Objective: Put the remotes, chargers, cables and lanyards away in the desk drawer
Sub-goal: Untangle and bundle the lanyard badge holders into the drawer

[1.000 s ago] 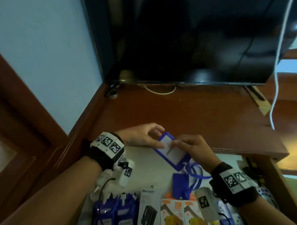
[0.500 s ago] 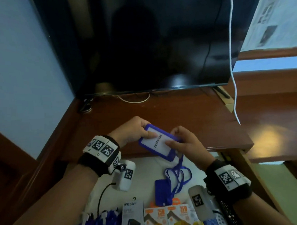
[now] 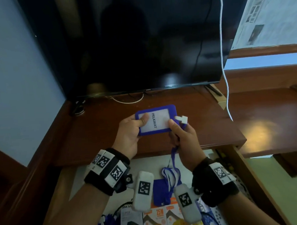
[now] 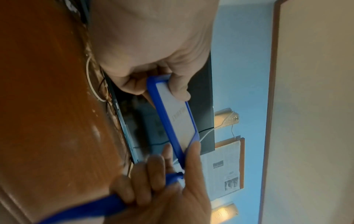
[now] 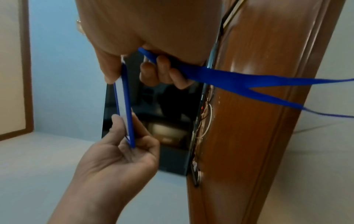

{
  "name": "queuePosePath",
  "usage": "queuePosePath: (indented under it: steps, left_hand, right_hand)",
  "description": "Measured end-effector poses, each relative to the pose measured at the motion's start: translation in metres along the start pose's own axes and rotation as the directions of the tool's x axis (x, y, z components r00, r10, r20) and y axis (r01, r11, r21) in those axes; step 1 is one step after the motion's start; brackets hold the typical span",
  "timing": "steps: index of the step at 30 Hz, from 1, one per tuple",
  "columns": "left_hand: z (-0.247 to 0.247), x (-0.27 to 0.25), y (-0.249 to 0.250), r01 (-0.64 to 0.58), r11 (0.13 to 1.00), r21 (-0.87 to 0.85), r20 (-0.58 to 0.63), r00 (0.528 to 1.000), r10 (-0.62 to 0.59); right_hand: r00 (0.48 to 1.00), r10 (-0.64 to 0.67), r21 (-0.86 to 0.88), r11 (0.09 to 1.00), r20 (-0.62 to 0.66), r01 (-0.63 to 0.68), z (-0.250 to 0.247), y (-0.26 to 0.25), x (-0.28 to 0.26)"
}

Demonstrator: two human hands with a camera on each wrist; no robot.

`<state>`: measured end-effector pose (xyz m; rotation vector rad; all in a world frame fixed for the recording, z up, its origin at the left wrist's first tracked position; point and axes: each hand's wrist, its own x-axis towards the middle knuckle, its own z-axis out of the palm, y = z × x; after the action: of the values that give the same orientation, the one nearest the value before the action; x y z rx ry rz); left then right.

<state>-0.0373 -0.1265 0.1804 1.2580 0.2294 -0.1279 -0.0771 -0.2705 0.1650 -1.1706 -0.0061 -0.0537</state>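
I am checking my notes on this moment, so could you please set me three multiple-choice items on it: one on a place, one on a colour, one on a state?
1. Where is the badge holder?
A. Held above the desk top
B. Lying in the drawer
C. Hanging on the television

2. What colour is the strap on it?
A. Red
B. Blue
C. White

3. How is the badge holder held?
A. By the left hand alone
B. By neither hand
C. By both hands, the right hand also gripping the strap

Key: 1 A, the head view shows it raised over the wood; 2 B, the right wrist view shows a blue band; 3 C, thumbs press each end while right fingers curl round the strap.
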Motion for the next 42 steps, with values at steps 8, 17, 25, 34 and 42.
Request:
queuePosePath:
  steps: [8, 17, 25, 34, 42]
  left_hand:
    - [0.000, -0.014, -0.035, 0.081, 0.995, 0.061, -0.095, 0.993, -0.075]
    - [-0.030, -0.010, -0.026, -0.418, 0.463, 0.782, 0.427, 0.900, 0.091]
    - [-0.037, -0.007, -0.016, -0.692, -0.093, 0.716, 0.685, 0.722, -0.101]
    - [-0.040, 0.000, -0.014, -0.564, -0.030, 0.825, 0.553, 0.818, -0.159]
    - [-0.061, 0.002, -0.037, -0.503, 0.233, 0.832, 0.549, 0.806, -0.220]
  right_hand:
    - [0.991, 0.105, -0.096, 0.989, -0.088, -0.114, 0.009, 0.023, 0.007]
    - [0.893, 0.401, -0.542, 0.806, 0.205, -0.237, -0.008, 0.023, -0.004]
    - [0.802, 0.514, -0.653, 0.726, 0.306, -0.216, -0.010, 0.021, -0.003]
    - [0.864, 0.436, -0.634, 0.749, 0.250, -0.194, -0.021, 0.027, -0.002]
    - [0.846, 0.474, -0.677, 0.708, 0.243, -0.202, -0.036, 0.032, -0.010]
